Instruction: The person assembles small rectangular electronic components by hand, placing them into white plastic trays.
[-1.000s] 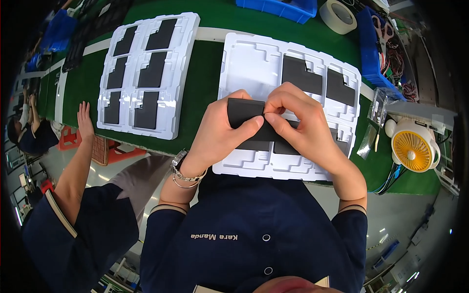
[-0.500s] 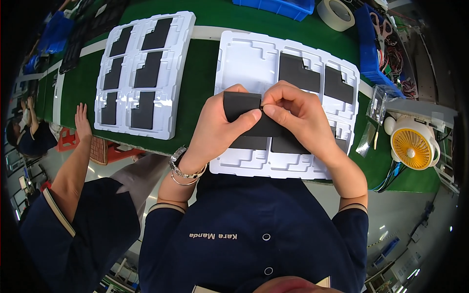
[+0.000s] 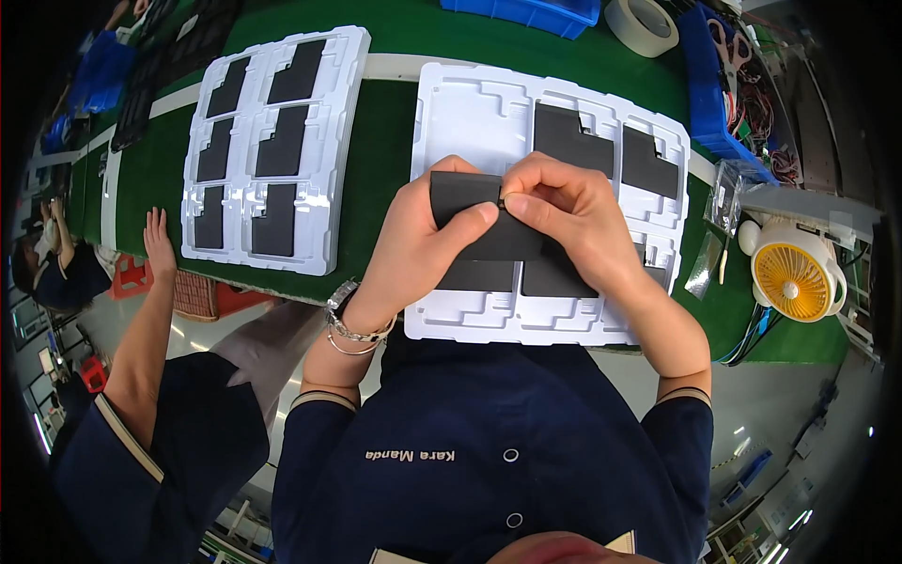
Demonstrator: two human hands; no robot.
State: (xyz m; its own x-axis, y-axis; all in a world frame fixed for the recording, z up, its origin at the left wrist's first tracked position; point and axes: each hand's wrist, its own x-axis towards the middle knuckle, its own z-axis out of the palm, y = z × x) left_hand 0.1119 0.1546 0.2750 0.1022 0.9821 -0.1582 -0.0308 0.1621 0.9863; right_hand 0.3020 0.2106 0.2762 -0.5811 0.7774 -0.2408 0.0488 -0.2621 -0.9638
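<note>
A flat black L-shaped piece, which looks like a battery (image 3: 460, 193), is held above the white tray (image 3: 460, 324). My left hand (image 3: 423, 221) is closed round its left side, thumb on the top face. At the notch in its edge, my right hand (image 3: 564, 211) pinches with thumb and forefinger. The fingertips hide most of the small part there. Similar black batteries (image 3: 575, 141) lie in the tray's compartments, partly covered by my hands. The compartment at the tray's upper left holds none.
Another white tray (image 3: 352, 122) of black batteries stands on the green table at the left. A co-worker's hand (image 3: 160, 242) is by the table edge. At the right are a yellow-and-white fan (image 3: 792, 273), a tape roll (image 3: 642, 26) and a blue bin (image 3: 711, 85) with scissors.
My right finger and thumb have shifted slightly at the notch, and my left thumb has slid a little. Both hands keep hold of the piece. The co-worker's arm has moved slightly.
</note>
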